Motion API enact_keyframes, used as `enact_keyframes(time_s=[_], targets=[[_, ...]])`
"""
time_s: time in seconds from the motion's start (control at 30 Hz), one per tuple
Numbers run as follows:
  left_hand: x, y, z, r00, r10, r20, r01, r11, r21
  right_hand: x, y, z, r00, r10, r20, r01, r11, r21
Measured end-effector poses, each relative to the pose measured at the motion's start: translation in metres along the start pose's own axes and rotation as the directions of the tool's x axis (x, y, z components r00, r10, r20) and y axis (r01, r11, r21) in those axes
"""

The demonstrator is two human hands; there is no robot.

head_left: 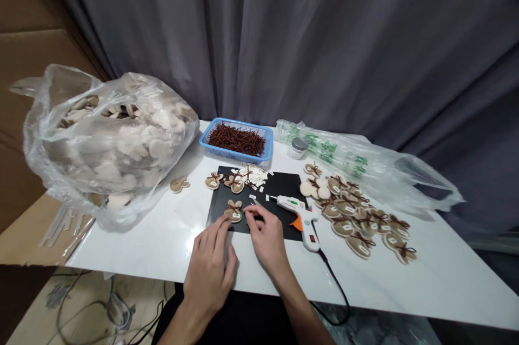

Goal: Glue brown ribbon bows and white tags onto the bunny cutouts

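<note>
My left hand (pixel 211 264) lies on the white table (pixel 162 237), its fingers stretched out to the lower edge of a tan bunny-shaped felt piece with a brown bow (pixel 234 211) on a black mat (pixel 279 188). My right hand (pixel 264 239) sits just right of that piece with its fingers curled in a pinch around thin metal tweezers (pixel 255 203). A white and orange glue gun (pixel 302 218) lies on the mat's right edge, its black cord running off the table's front.
A large clear bag of felt pieces (pixel 105 145) fills the left. A blue basket of brown bows (pixel 239 140), a small jar (pixel 299 147), white paper labels (pixel 253 176), several finished pieces (pixel 360 220) and a clear plastic bag (pixel 365 166) lie behind and right.
</note>
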State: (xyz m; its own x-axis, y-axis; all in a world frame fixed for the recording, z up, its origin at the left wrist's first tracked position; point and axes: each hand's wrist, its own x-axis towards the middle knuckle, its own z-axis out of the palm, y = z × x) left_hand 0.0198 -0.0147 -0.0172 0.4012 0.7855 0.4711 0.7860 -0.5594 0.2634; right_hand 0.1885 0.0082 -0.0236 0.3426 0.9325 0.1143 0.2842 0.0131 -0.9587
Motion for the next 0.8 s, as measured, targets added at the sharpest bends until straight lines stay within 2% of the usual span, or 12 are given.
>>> enact_keyframes(time_s=[0.23,0.4,0.8], targets=[[-0.001,0.000,0.004,0.996,-0.072,0.054,0.071,0.997,0.023,-0.006,-0.008,-0.001,0.999,-0.049,0.009,0.049,0.998,-0.027],[-0.002,-0.002,0.007,0.996,-0.032,0.083,0.029,0.999,0.033,-0.006,-0.012,0.000,0.994,-0.097,0.057,0.101,0.992,-0.070],[0.000,-0.004,0.005,0.993,0.027,0.114,-0.030,0.999,0.021,-0.004,-0.009,0.001,0.998,-0.057,0.040,0.059,0.997,-0.047]])
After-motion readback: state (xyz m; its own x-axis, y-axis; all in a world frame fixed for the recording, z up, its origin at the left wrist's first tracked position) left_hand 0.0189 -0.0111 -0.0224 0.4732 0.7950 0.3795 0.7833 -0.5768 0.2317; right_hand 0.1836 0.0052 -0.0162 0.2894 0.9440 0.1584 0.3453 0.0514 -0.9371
